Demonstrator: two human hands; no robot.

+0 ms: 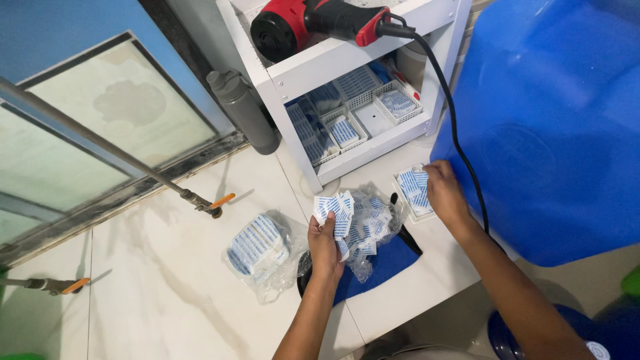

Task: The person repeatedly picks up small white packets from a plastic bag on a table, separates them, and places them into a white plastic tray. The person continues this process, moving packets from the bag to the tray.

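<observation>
1. The left hand point(325, 248), at lower centre of the frame, grips a fan of small white-and-blue sachets point(335, 208), holding them up above an open clear bag of sachets point(371, 227).
2. That bag lies on the white marble counter point(167, 287), partly over a blue cloth point(380, 265).
3. The right hand point(445, 195), right of centre, rests its fingers on a flat stack of sachets point(412, 192); it presses rather than clenches.
4. A second, sealed bag of sachets point(257, 248) lies to the left of the left hand.
5. Above, a white shelf unit point(373, 47) holds baskets point(373, 110) of sachets, with a red-and-black power tool point(313, 23) on top.
6. A big blue container point(560, 120) fills the right side.
</observation>
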